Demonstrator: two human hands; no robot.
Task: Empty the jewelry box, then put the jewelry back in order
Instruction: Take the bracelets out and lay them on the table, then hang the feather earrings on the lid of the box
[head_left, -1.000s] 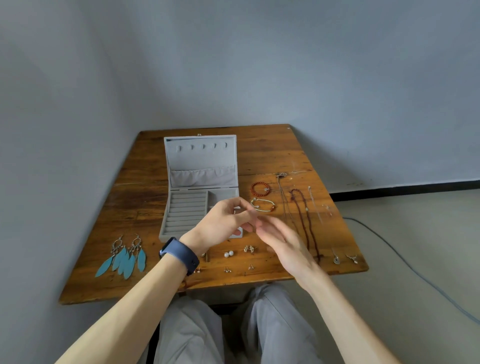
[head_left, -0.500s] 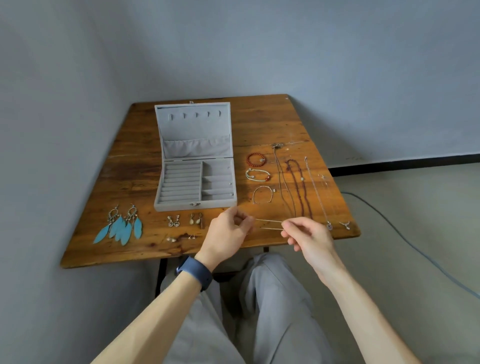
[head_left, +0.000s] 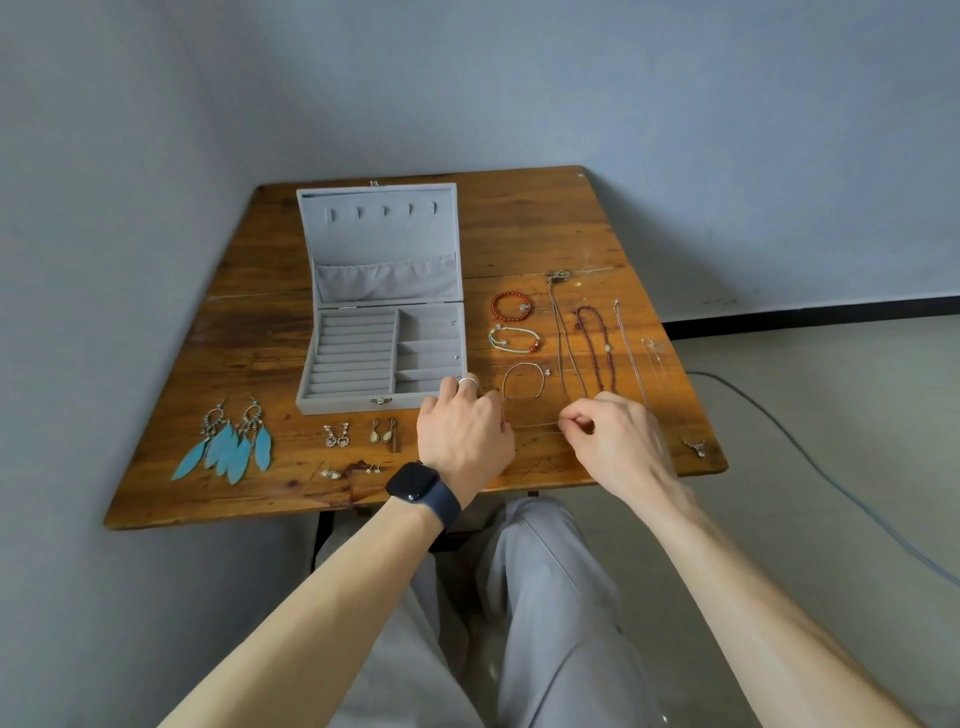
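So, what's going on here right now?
A person sits at a wooden table, the left hand and right hand pinching a thin chain stretched between them near the front edge. The grey jewelry box stands open and looks emptied. Bracelets and necklaces lie to its right, small earrings in front, blue feather earrings front left.

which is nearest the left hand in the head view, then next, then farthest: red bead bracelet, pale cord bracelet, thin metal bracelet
From the left hand:
1. thin metal bracelet, just beyond, slightly right
2. pale cord bracelet, middle of the column
3. red bead bracelet, far end
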